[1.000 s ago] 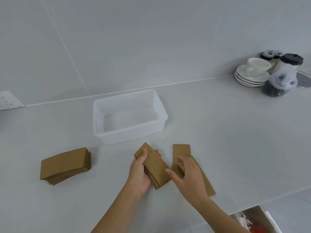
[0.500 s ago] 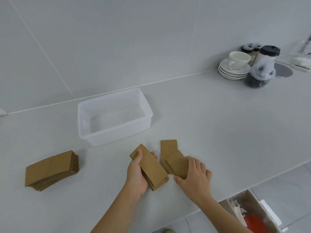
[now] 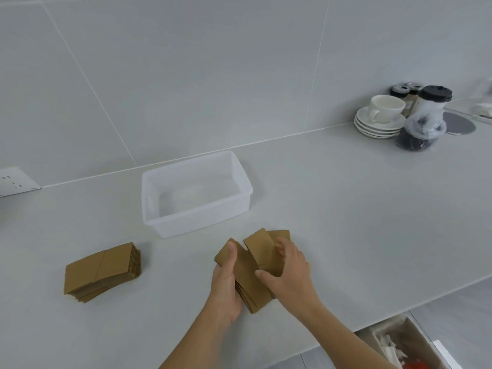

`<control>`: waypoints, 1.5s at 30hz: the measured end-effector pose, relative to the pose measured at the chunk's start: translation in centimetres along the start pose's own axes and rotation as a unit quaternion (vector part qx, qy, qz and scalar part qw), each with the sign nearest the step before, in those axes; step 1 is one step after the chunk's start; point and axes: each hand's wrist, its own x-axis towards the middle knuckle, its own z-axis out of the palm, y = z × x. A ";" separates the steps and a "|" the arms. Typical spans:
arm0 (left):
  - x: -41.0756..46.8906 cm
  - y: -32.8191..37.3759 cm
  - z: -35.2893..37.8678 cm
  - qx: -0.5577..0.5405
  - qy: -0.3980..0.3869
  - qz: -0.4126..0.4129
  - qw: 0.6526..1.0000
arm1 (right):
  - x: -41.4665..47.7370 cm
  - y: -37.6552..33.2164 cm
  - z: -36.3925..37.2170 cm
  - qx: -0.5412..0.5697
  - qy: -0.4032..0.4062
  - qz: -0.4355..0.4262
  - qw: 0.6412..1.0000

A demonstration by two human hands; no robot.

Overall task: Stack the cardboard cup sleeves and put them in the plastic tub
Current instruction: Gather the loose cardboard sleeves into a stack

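My left hand (image 3: 226,283) grips a small stack of brown cardboard cup sleeves (image 3: 249,278), tilted off the counter. My right hand (image 3: 288,267) holds one flat sleeve (image 3: 261,249) lifted over that stack. Another sleeve (image 3: 279,233) lies on the counter just behind it, partly hidden. A second, thicker pile of sleeves (image 3: 101,271) rests on the counter to the left. The translucent plastic tub (image 3: 241,173) stands beyond my hands with nothing in it.
A white cup on stacked saucers (image 3: 380,121), a lidded cup in a plastic bag (image 3: 423,123) and small jars stand at the back right. A wall socket (image 3: 16,181) is at the far left. Below the counter's right edge sits a bin (image 3: 399,344).
My right hand picked one sleeve off the counter and carried it left and up over the stack in my left hand. The camera view shifted a little.
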 end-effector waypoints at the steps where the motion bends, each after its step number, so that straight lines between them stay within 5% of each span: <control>1: 0.0 0.0 -0.2 0.002 -0.011 0.009 1.000 | -0.1 -0.5 0.3 0.007 -0.007 -0.008 1.000; 10: -0.4 0.2 -0.8 0.006 -0.028 0.049 0.998 | -0.3 -2.4 2.8 0.012 -0.059 -0.050 0.997; 21: -0.3 0.7 -1.7 0.038 0.047 0.049 0.997 | -0.2 -2.3 3.4 -0.022 -0.108 -0.110 0.988; 25: 0.1 1.1 -1.9 0.020 0.061 0.033 0.997 | 0.2 -1.6 2.3 0.008 -0.072 -0.062 0.995; 29: 0.6 1.3 -2.0 -0.023 0.068 0.030 0.997 | 1.7 -0.1 1.5 -0.098 0.012 0.008 0.995; 35: 1.1 1.1 -2.2 -0.042 0.071 0.035 0.996 | 2.3 2.6 1.9 -0.299 0.031 0.026 0.953; 45: 1.5 1.0 -2.9 -0.050 0.086 0.028 0.995 | 2.4 3.2 2.9 -0.323 0.013 -0.010 0.946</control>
